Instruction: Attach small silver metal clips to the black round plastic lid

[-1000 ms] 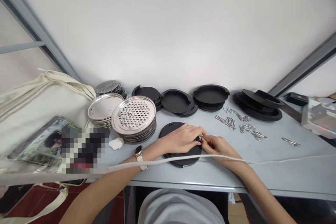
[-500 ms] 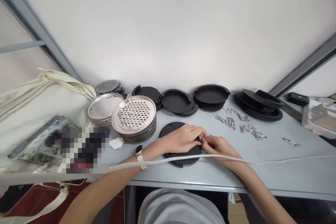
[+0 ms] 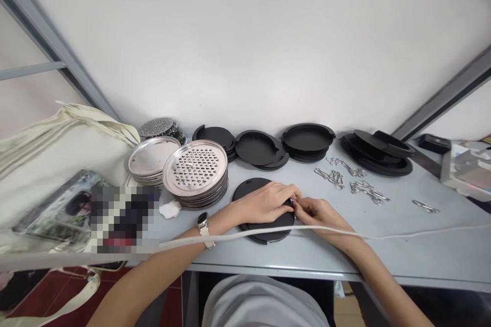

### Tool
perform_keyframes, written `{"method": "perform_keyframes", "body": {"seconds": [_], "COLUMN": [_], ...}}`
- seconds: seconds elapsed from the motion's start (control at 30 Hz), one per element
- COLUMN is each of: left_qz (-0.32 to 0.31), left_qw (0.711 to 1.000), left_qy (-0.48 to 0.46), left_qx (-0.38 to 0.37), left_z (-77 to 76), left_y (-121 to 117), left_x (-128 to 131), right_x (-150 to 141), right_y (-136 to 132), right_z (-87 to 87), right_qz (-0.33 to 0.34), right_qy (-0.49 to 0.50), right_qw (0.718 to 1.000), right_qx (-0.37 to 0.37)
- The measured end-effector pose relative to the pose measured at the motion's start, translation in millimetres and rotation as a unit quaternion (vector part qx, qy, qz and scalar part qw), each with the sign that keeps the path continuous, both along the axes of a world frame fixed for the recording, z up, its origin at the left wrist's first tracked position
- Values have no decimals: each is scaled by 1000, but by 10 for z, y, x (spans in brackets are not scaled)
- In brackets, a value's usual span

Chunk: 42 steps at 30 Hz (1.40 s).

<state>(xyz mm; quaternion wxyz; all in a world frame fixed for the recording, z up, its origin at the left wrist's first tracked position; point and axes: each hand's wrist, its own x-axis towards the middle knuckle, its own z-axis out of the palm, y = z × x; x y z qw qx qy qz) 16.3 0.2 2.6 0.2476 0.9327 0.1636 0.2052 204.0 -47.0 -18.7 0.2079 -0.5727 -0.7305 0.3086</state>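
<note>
The left hand [image 3: 266, 202] grips the slotted black disc [image 3: 245, 191], likely steadying it; the right hand [image 3: 316, 213], just beside, pinches a tiny half-hidden piece [image 3: 292, 203] against it.

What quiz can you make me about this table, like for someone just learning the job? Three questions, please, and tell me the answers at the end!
1. True or false: the watch is on the left arm.

2. Pick one. The left hand rests on:
A. the cream bag
B. the round black piece
C. the white wall

3. Fill in the missing word: in the picture, the metal disc full of holes is to the ____ of the round black piece.

Key: 1. True. 2. B. 3. Left.
</note>
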Motion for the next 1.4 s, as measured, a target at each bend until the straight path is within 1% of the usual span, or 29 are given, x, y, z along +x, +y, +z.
{"method": "perform_keyframes", "body": {"seconds": [0.17,0.43,0.63,0.83,0.93,1.0,1.1,1.23,1.3,1.4], "left_qz": [1,5,5,12,18,38,97,154,162,148], "left_qw": [1000,1000,1000,1000,1000,999,993,986,985,988], "left_qy": [-4,1,2,-7,-9,-11,-4,20,21,23], "left_qx": [7,-2,6,-12,4,31,64,57,47,45], "left_z": [-20,-16,-19,-19,-17,-19,-32,-53,-52,-33], "left_y": [10,12,10,35,33,20,-7,-28,-32,-42], "left_x": [-3,-1,-1,-11,-17,-14,5,31,29,14], "right_x": [12,-11,13,12,13,20,28,24,21,20], "right_y": [6,5,18,0,0,8,24,39,41,35], "right_z": [-8,30,4,19,13,7,0,-17,-28,-33], "right_qz": [6,6,7,11,11,8,3,-4,-8,-6], "right_qy": [-6,16,5,-15,-17,-18,-22,-21,-20,-19], "right_qw": [1000,1000,1000,1000,1000,1000,1000,1000,1000,1000], "right_qx": [-1,-4,0,-24,-22,-8,14,17,16,12]}}
